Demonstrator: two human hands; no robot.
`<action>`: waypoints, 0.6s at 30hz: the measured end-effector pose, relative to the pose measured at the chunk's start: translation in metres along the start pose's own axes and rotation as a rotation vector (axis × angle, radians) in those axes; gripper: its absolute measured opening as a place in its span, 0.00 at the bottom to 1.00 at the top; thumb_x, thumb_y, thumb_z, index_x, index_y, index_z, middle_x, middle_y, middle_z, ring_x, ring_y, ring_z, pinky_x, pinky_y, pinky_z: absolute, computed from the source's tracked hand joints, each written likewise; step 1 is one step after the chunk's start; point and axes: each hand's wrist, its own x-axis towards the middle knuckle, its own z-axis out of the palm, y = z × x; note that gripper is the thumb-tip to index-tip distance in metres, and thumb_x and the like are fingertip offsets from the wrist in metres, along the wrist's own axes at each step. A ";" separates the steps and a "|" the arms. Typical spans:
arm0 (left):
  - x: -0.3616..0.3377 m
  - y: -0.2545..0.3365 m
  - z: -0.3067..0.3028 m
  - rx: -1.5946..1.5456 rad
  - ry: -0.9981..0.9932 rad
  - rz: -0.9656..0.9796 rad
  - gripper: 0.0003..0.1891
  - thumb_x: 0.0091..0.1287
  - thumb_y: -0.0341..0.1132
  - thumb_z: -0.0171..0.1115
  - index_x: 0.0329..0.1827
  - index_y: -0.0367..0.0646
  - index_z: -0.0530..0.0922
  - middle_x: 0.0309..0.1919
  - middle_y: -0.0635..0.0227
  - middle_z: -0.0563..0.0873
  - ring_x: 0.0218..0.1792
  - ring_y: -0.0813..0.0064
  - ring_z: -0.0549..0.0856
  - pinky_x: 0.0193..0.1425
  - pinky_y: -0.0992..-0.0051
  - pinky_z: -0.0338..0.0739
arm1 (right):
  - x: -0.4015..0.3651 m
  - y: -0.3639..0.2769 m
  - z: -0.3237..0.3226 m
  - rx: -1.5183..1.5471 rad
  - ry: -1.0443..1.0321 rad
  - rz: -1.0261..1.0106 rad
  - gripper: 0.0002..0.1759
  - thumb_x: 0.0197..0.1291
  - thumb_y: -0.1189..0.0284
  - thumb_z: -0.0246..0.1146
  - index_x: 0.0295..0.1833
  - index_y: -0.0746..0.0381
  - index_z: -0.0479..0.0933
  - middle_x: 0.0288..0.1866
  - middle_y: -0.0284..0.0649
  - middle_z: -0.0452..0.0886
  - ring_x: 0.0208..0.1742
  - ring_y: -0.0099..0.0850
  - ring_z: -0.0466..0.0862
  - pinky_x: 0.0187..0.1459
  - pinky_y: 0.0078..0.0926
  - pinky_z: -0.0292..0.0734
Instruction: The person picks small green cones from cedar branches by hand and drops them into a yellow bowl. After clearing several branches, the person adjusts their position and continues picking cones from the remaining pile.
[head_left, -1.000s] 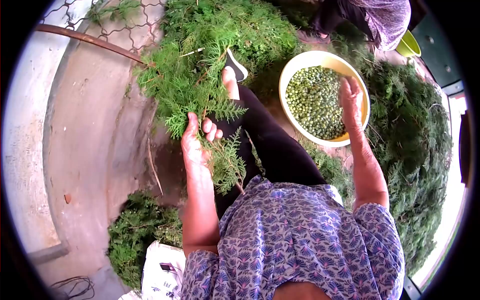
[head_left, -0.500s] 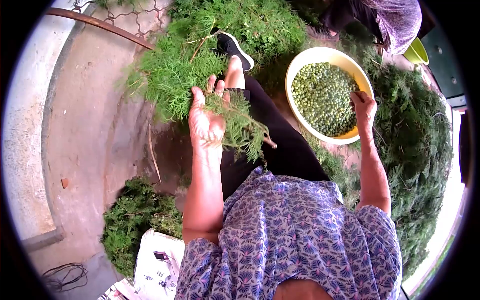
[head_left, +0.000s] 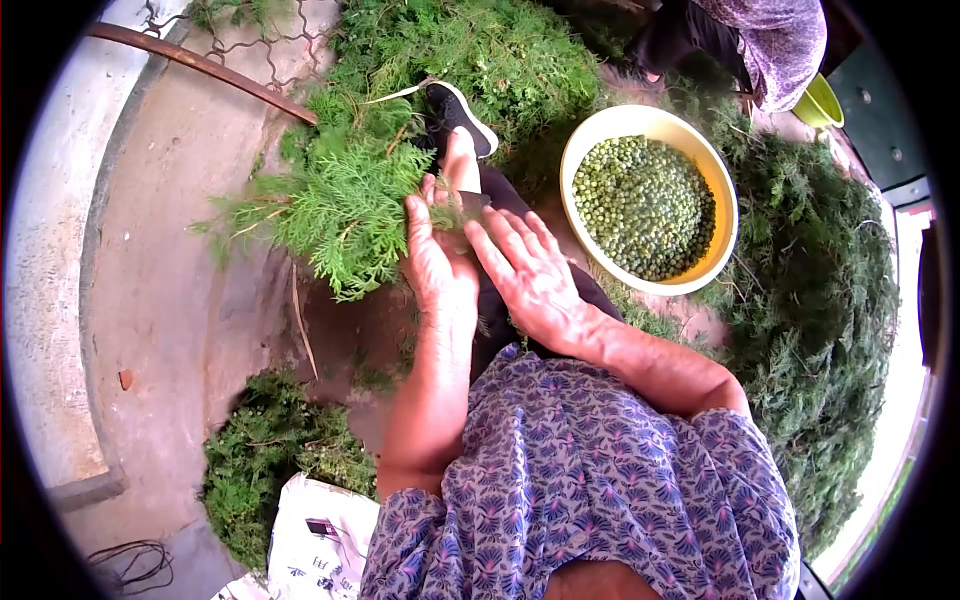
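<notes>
My left hand [head_left: 441, 262] is palm up over my lap, fingers stretched forward, with a small green conifer sprig [head_left: 453, 213] lying across them. Close beside it, my right hand [head_left: 531, 278] is palm down with its fingers spread, its fingertips right at the sprig and partly covering it. Just left of my left hand, feathery conifer branches [head_left: 352, 215] reach up to its thumb. A yellow basin [head_left: 727, 185] filled with small round green cones or berries [head_left: 645, 207] stands to the right of my hands.
Cut conifer greenery [head_left: 800, 280] is heaped on the right, with a smaller heap [head_left: 265, 455] at lower left beside a white sack [head_left: 320, 545]. Another person [head_left: 775, 50] is at upper right near a green container [head_left: 820, 102]. A curved rusty bar [head_left: 200, 62] crosses the upper left.
My right hand has left the basin and come across to my left hand. The larger sprig over my left palm no longer shows there. Bright branches at left now reach lower.
</notes>
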 end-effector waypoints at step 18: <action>-0.049 -0.007 -0.033 0.476 0.059 -0.148 0.22 0.63 0.43 0.60 0.53 0.37 0.69 0.54 0.57 0.73 0.54 0.63 0.74 0.59 0.63 0.68 | -0.006 0.055 -0.006 1.071 -0.061 0.664 0.18 0.54 0.67 0.64 0.49 0.64 0.76 0.33 0.35 0.79 0.36 0.21 0.74 0.43 0.23 0.69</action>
